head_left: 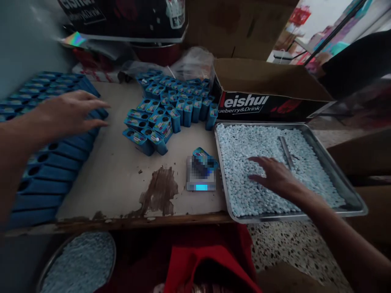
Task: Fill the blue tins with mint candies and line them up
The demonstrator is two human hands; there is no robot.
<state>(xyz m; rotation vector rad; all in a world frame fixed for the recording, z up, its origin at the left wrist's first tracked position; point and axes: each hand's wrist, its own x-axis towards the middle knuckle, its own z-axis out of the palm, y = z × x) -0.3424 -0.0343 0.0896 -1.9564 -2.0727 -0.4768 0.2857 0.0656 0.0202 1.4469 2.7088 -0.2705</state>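
My left hand [71,113] hovers with fingers stretched out over a stack of empty blue boxes [45,162] at the table's left side, holding nothing. My right hand [271,175] lies flat, fingers spread, on the pale blue candies filling a metal tray [348,191] at the right. A small scale [200,176] stands between them with one blue box [205,156] on it. A pile of small blue boxes [171,112] lies at the middle of the table, some upright, some tipped over.
A metal scoop or bar [286,151] lies in the tray. A cardboard carton [269,95] stands behind the tray. A round bowl of candies [79,262] sits below the table's front edge. Red cloth [210,264] is below me. Plastic bags [192,61] lie at the back.
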